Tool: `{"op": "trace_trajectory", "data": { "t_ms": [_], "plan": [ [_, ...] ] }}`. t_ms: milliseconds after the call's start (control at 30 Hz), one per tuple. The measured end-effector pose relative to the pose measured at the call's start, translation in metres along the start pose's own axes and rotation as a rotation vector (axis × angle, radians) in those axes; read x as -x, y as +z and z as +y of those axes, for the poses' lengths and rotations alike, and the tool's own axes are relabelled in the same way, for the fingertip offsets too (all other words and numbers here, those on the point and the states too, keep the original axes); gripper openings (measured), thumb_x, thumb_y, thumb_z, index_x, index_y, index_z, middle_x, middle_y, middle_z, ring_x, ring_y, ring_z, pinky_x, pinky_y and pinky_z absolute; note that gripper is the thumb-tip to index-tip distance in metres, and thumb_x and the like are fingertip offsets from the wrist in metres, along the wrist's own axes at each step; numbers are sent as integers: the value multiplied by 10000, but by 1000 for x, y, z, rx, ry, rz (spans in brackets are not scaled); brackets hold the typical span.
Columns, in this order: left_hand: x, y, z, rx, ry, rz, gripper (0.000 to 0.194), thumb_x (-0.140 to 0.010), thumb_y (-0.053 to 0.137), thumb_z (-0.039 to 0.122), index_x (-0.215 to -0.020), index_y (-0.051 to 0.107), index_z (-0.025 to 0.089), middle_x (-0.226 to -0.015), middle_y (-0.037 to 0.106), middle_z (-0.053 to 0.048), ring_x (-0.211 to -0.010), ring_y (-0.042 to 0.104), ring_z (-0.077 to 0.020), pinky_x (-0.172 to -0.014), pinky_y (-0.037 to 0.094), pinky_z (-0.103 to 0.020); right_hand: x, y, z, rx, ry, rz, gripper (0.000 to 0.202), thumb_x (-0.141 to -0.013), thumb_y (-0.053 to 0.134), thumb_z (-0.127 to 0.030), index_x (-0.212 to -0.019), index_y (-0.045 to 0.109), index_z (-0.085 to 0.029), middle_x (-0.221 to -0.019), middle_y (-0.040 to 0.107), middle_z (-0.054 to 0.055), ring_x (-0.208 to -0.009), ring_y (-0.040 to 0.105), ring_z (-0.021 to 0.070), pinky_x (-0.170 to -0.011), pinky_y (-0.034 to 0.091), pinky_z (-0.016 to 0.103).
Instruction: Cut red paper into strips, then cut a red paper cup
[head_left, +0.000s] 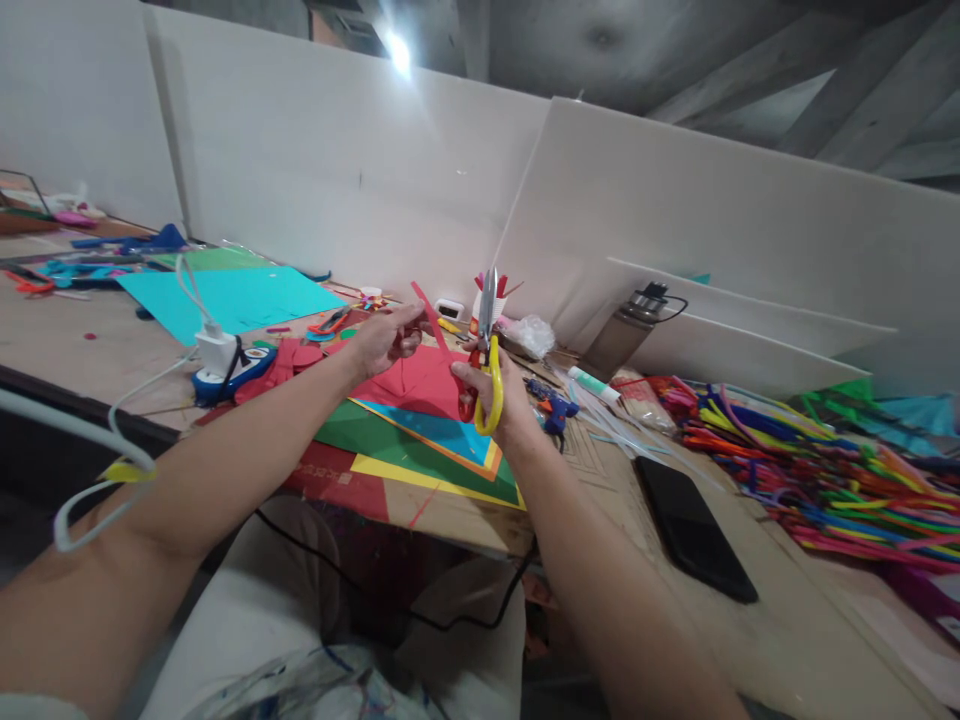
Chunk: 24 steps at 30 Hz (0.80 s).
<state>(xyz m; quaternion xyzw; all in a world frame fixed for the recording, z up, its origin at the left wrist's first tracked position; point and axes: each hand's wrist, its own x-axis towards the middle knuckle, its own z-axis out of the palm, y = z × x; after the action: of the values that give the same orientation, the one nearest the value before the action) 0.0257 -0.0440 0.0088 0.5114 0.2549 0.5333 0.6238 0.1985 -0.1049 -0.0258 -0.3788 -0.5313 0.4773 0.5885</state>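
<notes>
A narrow red strip [433, 318] slants between my two hands above a stack of coloured sheets. My left hand [390, 340] is closed at the strip's upper part, fingers pinched beside it. In my right hand [499, 385] are scissors [489, 310] with yellow and red handles, blades pointing up and close together; its thumb also presses the strip's lower end. Beneath the hands lie red paper [420, 380], then blue, orange, green [450, 465] and yellow sheets. The right fingers are partly hidden behind the handles.
A power strip [232, 375] with a white plug sits at left near a turquoise sheet [240, 298]. To the right are a black phone [694, 528], a blue glue gun [555, 408], a bottle [622, 335] and a pile of colourful pipe cleaners [832, 470]. White boards stand behind.
</notes>
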Motion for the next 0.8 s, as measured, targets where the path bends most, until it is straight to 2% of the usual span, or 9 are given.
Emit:
{"op": "trace_trajectory", "data": {
  "t_ms": [233,533,667,800],
  "plan": [
    [3,0,-3,-18,24,-38,216,-755,704,253,-674,546,129,-517,404,54,-409,360,-29,-377,224,-153,-1,0,2,-1,-1,11,495,-629,775,-323,-1021,489,-225,-565,470,-99,-385,403,61,-372,360,192],
    [7,4,1,-26,4,-115,198,-770,671,225,-671,528,130,-513,448,40,-374,335,-22,-350,184,-160,-1,1,4,-20,-19,-2,471,-643,783,-327,-1010,505,-226,-577,486,-95,-388,419,59,-364,354,182],
    [4,0,1,-38,-9,-166,193,-803,607,255,-680,566,111,-444,419,38,-355,309,-32,-343,163,-170,-3,3,1,-75,4,51,456,-677,760,-439,-982,504,-217,-654,581,-49,-431,447,51,-377,370,160],
    [4,0,-1,-92,-8,-198,203,-823,570,238,-666,552,111,-473,469,22,-345,320,-25,-350,182,-166,-4,5,-2,-111,18,98,464,-702,725,-526,-975,497,-227,-674,616,-34,-440,459,49,-387,384,150]
  ]
}}
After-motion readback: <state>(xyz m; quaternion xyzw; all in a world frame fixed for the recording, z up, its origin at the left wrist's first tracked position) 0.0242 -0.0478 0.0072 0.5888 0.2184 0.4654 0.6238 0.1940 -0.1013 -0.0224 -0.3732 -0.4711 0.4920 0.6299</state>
